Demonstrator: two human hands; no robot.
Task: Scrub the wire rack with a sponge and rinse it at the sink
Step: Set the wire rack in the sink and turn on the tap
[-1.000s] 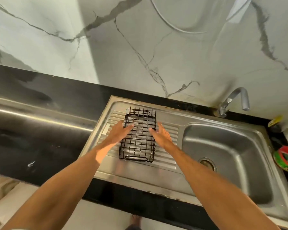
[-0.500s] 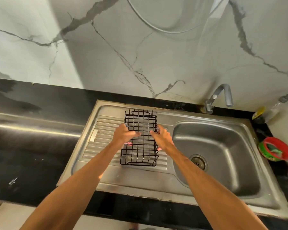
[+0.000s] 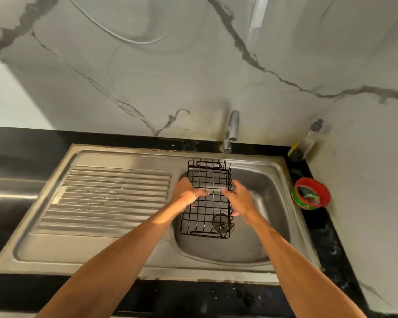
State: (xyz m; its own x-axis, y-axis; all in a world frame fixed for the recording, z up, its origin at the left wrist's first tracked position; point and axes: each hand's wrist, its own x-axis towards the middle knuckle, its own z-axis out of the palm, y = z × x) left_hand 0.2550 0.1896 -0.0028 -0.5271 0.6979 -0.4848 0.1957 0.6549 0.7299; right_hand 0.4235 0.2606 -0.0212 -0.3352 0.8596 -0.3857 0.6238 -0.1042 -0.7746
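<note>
Over the sink basin, the left hand and right hand each clamp a long side of the black wire rack. Left lies the ribbed drainboard; the black counter meets a veined marble wall beyond.

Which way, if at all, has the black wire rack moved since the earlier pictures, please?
Yes. The black wire rack went right, off the ribbed steel draining board to over the basin drain.
</note>
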